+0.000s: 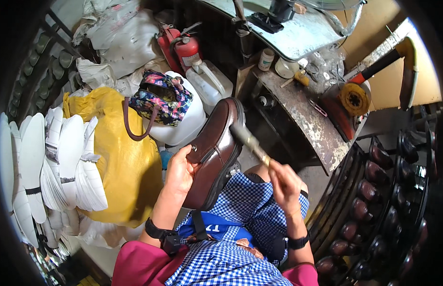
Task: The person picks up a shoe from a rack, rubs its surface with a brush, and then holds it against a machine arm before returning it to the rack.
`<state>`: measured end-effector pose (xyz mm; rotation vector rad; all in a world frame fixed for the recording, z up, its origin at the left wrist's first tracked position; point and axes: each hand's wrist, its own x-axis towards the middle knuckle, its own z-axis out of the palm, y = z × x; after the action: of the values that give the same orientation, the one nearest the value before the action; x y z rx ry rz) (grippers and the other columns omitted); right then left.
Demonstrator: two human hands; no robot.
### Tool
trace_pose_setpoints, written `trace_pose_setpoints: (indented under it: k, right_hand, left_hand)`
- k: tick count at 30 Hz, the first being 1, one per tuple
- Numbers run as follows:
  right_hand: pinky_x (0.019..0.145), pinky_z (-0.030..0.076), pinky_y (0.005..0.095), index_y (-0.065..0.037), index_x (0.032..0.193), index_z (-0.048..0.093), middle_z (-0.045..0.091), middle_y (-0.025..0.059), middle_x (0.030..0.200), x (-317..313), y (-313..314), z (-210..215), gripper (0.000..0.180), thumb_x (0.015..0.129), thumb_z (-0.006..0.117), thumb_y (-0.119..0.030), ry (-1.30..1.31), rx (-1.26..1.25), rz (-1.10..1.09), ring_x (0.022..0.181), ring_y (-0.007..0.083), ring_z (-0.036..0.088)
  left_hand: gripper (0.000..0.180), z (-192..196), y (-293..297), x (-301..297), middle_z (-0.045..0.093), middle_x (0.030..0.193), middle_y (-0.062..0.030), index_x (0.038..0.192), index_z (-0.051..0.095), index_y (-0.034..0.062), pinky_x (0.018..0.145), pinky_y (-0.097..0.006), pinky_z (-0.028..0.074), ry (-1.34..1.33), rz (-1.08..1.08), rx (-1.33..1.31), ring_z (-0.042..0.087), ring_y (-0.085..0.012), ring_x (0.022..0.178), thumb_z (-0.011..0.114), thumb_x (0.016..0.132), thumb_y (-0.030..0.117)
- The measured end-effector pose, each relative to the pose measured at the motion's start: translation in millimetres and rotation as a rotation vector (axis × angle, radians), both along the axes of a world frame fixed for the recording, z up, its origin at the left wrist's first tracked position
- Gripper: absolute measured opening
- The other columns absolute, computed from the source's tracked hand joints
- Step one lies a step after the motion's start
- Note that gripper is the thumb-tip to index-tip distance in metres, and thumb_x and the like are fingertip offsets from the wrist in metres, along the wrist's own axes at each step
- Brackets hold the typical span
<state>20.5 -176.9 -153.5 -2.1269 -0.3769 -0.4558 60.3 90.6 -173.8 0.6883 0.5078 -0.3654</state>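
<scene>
A glossy dark brown leather shoe (209,148) with a black sole is held up over my lap, its toe pointing away from me. My left hand (179,172) grips it at the opening, thumb on the upper near a small metal ornament. In my right hand (284,183) is a brush (252,142) with a light handle. Its dark, slightly blurred head is at the sole edge on the shoe's right side, near the toe. Whether the bristles touch the shoe I cannot tell.
At right, racks carry several brown shoes (367,190). A worn bench (321,128) holds a jar, a hammer-like tool and yellow tape roll (353,98). White insole bundles (71,152) rest by a yellow sack (126,167) at left. Beyond are a floral bag (166,97) and red fire extinguishers (186,50).
</scene>
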Motion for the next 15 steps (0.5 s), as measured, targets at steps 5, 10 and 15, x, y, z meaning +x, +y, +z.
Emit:
trace_pose_setpoints:
  k: [5, 10, 15]
  right_hand:
    - [0.049, 0.039, 0.0261, 0.002, 0.105, 0.061, 0.054, 0.0094, 0.067, 0.6, 5.5, 3.8, 0.027, 0.079, 0.060, 0.006, 0.037, 0.091, 0.033, 0.055, 0.0155, 0.051]
    - [0.047, 0.035, 0.0217, 0.004, 0.103, 0.062, 0.051, 0.0049, 0.063, -17.8, 0.6, -11.8, 0.021, 0.082, 0.057, 0.004, 0.100, 0.271, 0.049, 0.051, 0.0112, 0.047]
    - [0.055, 0.041, 0.0227, 0.007, 0.100, 0.062, 0.054, 0.0027, 0.067, -7.4, 3.2, 6.0, 0.018, 0.084, 0.055, 0.004, 0.258, 0.316, -0.066, 0.059, 0.0094, 0.050]
  left_hand:
    - [0.028, 2.0, -0.8, 0.2, 0.062, 0.105, -0.0138, 0.110, 0.053, -0.0001, 0.082, -0.036, 0.051, 0.042, 0.013, 0.001, 0.062, -0.0238, 0.092, 0.047, 0.090, 0.020]
    - [0.028, -4.2, -1.3, -2.2, 0.062, 0.105, -0.0137, 0.108, 0.053, -0.0004, 0.081, -0.037, 0.051, 0.050, 0.009, 0.026, 0.062, -0.0243, 0.091, 0.048, 0.090, 0.020]
    - [0.029, 3.0, -5.5, -5.3, 0.061, 0.107, -0.0150, 0.110, 0.052, -0.0010, 0.083, -0.038, 0.051, 0.051, 0.023, 0.056, 0.062, -0.0259, 0.093, 0.047, 0.090, 0.020]
